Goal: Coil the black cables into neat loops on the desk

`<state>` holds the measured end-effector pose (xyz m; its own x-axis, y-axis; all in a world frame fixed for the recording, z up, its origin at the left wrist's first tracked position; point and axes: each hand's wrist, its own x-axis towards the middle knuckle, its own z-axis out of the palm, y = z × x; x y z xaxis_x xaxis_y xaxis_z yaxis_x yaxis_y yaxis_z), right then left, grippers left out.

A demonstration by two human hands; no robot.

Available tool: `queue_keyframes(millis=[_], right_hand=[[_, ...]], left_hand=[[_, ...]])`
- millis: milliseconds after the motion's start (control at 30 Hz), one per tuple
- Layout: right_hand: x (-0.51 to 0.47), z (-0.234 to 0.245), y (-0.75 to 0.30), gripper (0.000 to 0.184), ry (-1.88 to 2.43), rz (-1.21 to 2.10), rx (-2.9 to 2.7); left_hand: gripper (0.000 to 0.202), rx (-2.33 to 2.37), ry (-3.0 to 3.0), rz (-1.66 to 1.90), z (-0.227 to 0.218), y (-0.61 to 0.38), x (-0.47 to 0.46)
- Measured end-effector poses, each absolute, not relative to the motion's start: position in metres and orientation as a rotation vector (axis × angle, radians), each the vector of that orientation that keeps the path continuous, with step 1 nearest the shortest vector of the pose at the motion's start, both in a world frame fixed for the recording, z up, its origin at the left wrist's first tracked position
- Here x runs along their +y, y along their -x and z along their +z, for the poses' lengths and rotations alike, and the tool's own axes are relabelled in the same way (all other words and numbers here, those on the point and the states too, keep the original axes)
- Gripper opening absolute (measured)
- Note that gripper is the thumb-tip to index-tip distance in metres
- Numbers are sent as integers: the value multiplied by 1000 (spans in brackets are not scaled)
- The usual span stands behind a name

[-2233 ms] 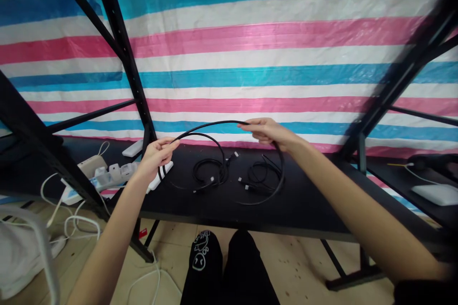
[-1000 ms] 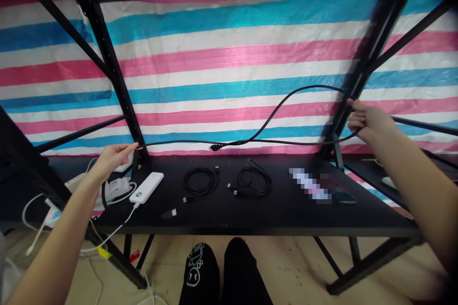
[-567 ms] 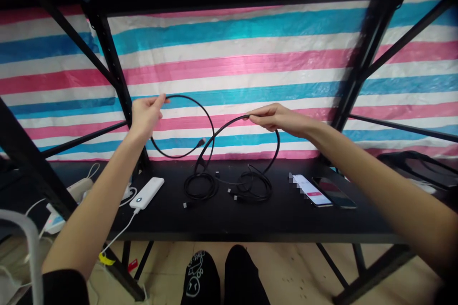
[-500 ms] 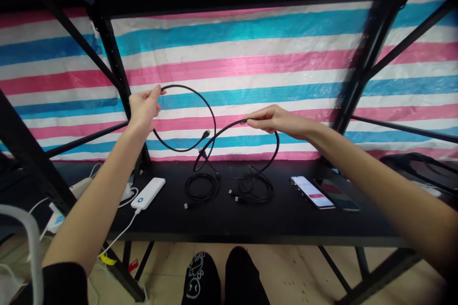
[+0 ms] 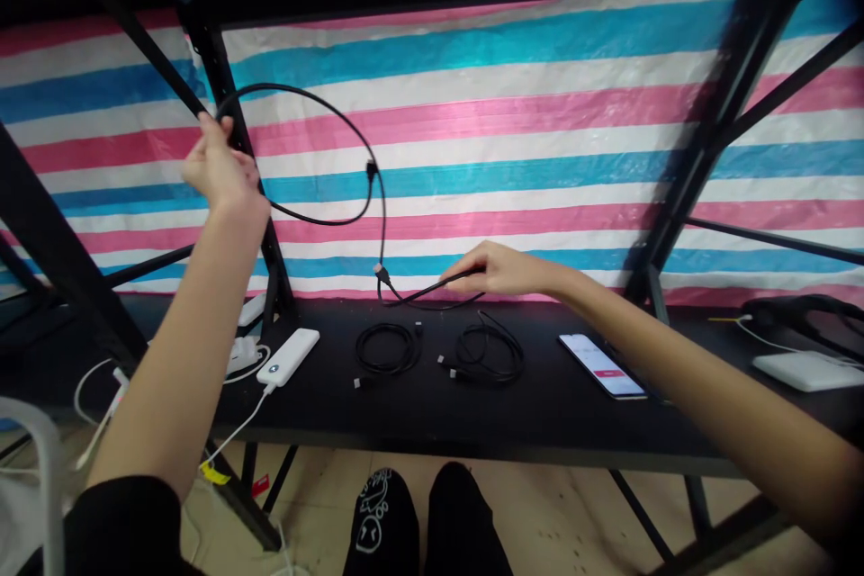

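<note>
A black cable [image 5: 343, 115] hangs in a wide loop in front of the striped sheet. My left hand [image 5: 222, 160], raised at the left by the rack post, is closed in a pinch on it. Lower down, just above the shelf, my right hand [image 5: 491, 270] pinches another stretch of black cable between thumb and fingers. Two connector ends dangle between the hands, a dark one on the loop and a metal-tipped plug [image 5: 382, 274] below it. Beneath lie a coiled black cable [image 5: 386, 370] and, to its right, a second coil of black cable [image 5: 496, 376].
A white power bank [image 5: 289, 358] with a white cord lies left on the black shelf [image 5: 418, 423]. At the right are a lit phone [image 5: 603, 367], a second white box [image 5: 806, 371] and dark straps. Black rack posts [image 5: 708, 144] stand on both sides.
My left hand has risen and moved left, drawing the cable loop up. My right hand has dropped toward the shelf. The hanging cable is stretched farther apart.
</note>
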<state>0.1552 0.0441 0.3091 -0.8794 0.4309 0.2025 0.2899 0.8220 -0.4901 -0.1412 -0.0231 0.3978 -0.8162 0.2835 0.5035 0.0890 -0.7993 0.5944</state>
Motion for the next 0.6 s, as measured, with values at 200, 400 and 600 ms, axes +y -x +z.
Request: queue_keyframes(millis=[200,400,600], right_hand=[[53,328,-166,40,625,591,-2222],[34,362,-131,54,591,570,-2132],[25,364,-124,45,544,698,-2110]], left_hand=[[31,1178,-1430,2345,383,157,-31],[29,1154,-1588,1924,369,130,-31],[29,1284,-1644,1883,373,115,-47]])
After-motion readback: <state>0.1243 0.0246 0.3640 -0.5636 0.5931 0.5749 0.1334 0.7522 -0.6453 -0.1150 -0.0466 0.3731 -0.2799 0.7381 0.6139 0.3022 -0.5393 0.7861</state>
